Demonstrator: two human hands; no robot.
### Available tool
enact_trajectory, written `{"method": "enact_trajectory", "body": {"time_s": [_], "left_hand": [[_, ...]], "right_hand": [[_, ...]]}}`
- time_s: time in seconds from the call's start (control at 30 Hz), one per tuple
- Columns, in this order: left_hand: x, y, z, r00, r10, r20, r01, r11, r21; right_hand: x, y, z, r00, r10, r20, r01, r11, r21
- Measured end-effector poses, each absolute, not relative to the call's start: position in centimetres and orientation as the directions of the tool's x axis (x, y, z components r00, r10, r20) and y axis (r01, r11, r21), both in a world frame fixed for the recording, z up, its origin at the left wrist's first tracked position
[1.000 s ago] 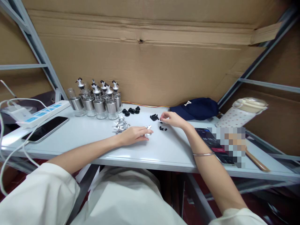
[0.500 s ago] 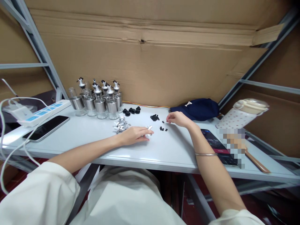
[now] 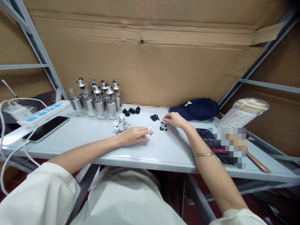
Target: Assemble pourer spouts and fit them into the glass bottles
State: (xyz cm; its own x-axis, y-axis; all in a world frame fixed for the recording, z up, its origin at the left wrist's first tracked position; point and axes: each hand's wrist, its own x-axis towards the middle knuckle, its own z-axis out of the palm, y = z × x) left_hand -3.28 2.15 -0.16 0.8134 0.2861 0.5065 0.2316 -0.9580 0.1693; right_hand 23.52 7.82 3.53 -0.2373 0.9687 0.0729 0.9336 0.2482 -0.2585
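Observation:
My left hand (image 3: 134, 135) rests low over the table with its fingers closed around a silver pourer top (image 3: 149, 128). Just behind that wrist lies a pile of similar silver pourer tops (image 3: 121, 125). My right hand (image 3: 175, 119) is pinched, its fingertips at a small black piece (image 3: 162, 122) on the tabletop. A few more small black pieces (image 3: 161, 128) lie just below those fingers. Left of the right hand is a heap of thin black parts (image 3: 154, 117). Black stoppers (image 3: 132, 111) sit farther back, beyond the silver pile.
Several glass-and-steel bottles (image 3: 100, 107), some with pourers fitted, stand at the back left. A phone (image 3: 47, 128), a power strip (image 3: 49, 112) and white cables lie left. A navy cap (image 3: 197, 109), another phone (image 3: 217, 145) and a dotted tumbler (image 3: 240, 114) are on the right.
My right hand has shifted slightly left, to the loose black piece. Another small black piece now shows below its fingers. My left hand has stayed put with the pourer top.

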Motion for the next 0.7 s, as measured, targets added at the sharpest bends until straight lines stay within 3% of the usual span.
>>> {"method": "enact_trajectory", "body": {"time_s": [0.3,0.5,0.7], "left_hand": [[-3.3,2.2,-0.3,0.815,0.305,0.493,0.247,-0.952,0.181],[-3.3,2.1,-0.2,0.811,0.296,0.505,0.238,-0.955,0.176],[-3.3,2.1,-0.2,0.815,0.305,0.492,0.243,-0.952,0.187]], "right_hand": [[22.2,8.4,2.2,-0.194,0.977,0.087,0.956,0.208,-0.208],[23.5,8.0,3.7,-0.153,0.979,0.132,0.947,0.183,-0.262],[23.9,7.6,4.0,-0.179,0.984,-0.011,0.897,0.159,-0.412]]}}
